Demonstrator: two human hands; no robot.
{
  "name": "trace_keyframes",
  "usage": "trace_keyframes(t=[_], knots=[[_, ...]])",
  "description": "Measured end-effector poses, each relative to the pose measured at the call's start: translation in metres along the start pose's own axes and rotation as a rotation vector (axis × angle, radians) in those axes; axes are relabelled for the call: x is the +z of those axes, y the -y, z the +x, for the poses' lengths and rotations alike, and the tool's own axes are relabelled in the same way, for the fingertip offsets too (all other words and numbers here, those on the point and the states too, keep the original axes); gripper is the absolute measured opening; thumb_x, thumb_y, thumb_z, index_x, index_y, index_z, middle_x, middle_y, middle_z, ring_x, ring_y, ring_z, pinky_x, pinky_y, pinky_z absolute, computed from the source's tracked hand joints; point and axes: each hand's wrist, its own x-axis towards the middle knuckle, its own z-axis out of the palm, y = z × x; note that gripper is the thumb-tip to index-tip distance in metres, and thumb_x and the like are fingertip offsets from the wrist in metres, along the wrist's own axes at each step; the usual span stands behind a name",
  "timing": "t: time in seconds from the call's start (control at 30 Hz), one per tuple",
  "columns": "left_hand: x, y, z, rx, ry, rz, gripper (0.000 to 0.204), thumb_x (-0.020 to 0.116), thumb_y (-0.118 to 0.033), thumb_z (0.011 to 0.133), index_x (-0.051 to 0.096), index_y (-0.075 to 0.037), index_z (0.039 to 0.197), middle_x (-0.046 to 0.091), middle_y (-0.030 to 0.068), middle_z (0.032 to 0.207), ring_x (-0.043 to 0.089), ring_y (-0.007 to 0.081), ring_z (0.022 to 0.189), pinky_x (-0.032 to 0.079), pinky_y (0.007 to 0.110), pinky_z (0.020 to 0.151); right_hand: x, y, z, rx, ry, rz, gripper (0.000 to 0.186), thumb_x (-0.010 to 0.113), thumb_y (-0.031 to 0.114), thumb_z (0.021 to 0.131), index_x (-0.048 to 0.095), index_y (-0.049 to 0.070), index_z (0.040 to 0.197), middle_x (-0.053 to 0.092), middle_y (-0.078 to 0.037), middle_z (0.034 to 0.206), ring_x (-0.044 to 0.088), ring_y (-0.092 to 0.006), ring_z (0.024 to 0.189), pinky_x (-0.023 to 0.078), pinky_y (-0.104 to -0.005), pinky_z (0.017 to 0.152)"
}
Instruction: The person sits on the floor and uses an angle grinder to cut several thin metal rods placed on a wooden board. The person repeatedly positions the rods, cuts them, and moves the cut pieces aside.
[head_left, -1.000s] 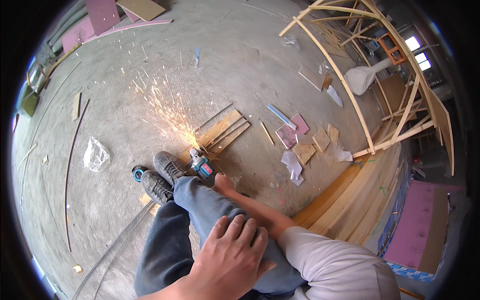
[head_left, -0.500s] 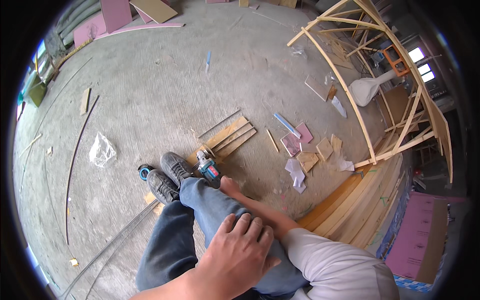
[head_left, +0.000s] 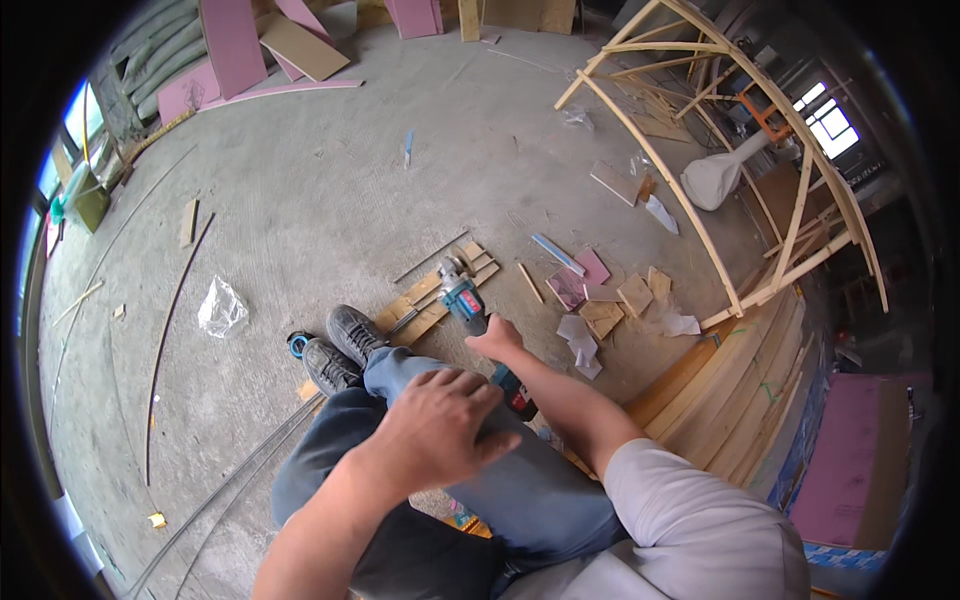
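My right hand [head_left: 497, 338] is wrapped round the black grip of a teal cordless angle grinder [head_left: 462, 300]. The grinder's battery end shows behind the wrist, beside my right leg. Its disc end is over wooden boards [head_left: 432, 287] lying on the floor; whether the disc touches anything, I cannot tell. Long thin metal rods [head_left: 225, 478] run from the lower left towards my shoes [head_left: 352, 335], and a metal length shows on the boards beyond them. My left hand [head_left: 432, 428] holds nothing over my bent knee, palm down, with loosely bent fingers.
A blue-ringed black round object [head_left: 298, 343] sits beside my left shoe. Crumpled clear plastic [head_left: 222, 308] lies at left. Board scraps [head_left: 602, 318] and pink pieces are scattered to the right. Stacked timber [head_left: 730, 400] and a wooden frame [head_left: 665, 185] stand at the right side.
My right hand has moved forward and raised the grinder from beside my shoe to over the boards. My left hand has shifted left and lifted somewhat from my leg.
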Motion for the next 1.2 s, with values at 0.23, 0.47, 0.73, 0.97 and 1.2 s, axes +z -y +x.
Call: trace_keyframes(t=[0.23, 0.47, 0.73, 0.97, 1.2], knots=[[-0.006, -0.018, 0.012, 0.103, -0.088, -0.248, 0.056, 0.063, -0.045, 0.089, 0.056, -0.001, 0.125, 0.057, 0.0199, 0.122, 0.054, 0.0361, 0.114, 0.042, 0.042, 0.099, -0.041, -0.094, -0.006, 0.072, -0.007, 0.008, 0.064, 0.069, 0.036, 0.066, 0.053, 0.0, 0.117, 0.062, -0.025, 0.117, 0.059, -0.0373, 0.112, 0.048, -0.0435, 0.094], [-0.018, -0.003, 0.017, -0.187, 0.086, -0.156, 0.059, 0.066, -0.039, 0.088, 0.051, -0.002, 0.131, 0.061, 0.0186, 0.116, 0.058, 0.0364, 0.108, 0.047, 0.041, 0.092, -0.024, -0.157, 0.02, 0.207, -0.076, -0.079, 0.07, 0.071, 0.034, 0.068, 0.047, 0.001, 0.125, 0.057, -0.022, 0.125, 0.056, -0.0349, 0.117, 0.047, -0.0447, 0.097], [-0.047, 0.058, 0.02, -0.33, 0.491, -0.198, 0.057, 0.068, -0.038, 0.085, 0.055, -0.001, 0.126, 0.064, 0.0168, 0.113, 0.06, 0.0348, 0.106, 0.046, 0.041, 0.092, -0.01, -0.204, 0.082, 0.417, -0.103, -0.083, 0.063, 0.073, 0.03, 0.073, 0.045, 0.002, 0.122, 0.058, -0.021, 0.121, 0.061, -0.037, 0.109, 0.05, -0.047, 0.09], [-0.063, 0.073, 0.041, -0.145, 0.46, -0.319, 0.056, 0.07, -0.028, 0.08, 0.053, -0.001, 0.127, 0.06, 0.0173, 0.117, 0.058, 0.0361, 0.106, 0.045, 0.045, 0.091, -0.006, -0.22, 0.103, 0.519, -0.243, -0.144, 0.061, 0.075, 0.033, 0.073, 0.044, 0.004, 0.117, 0.06, -0.019, 0.116, 0.062, -0.0363, 0.105, 0.051, -0.0479, 0.087], [-0.063, 0.072, 0.036, 0.014, 0.406, -0.386, 0.057, 0.068, -0.031, 0.082, 0.053, 0.003, 0.125, 0.06, 0.02, 0.117, 0.058, 0.0374, 0.108, 0.046, 0.046, 0.092, 0.004, -0.228, 0.105, 0.454, -0.278, -0.133, 0.063, 0.077, 0.039, 0.072, 0.044, 0.006, 0.114, 0.061, -0.019, 0.112, 0.062, -0.0367, 0.104, 0.05, -0.049, 0.084]])
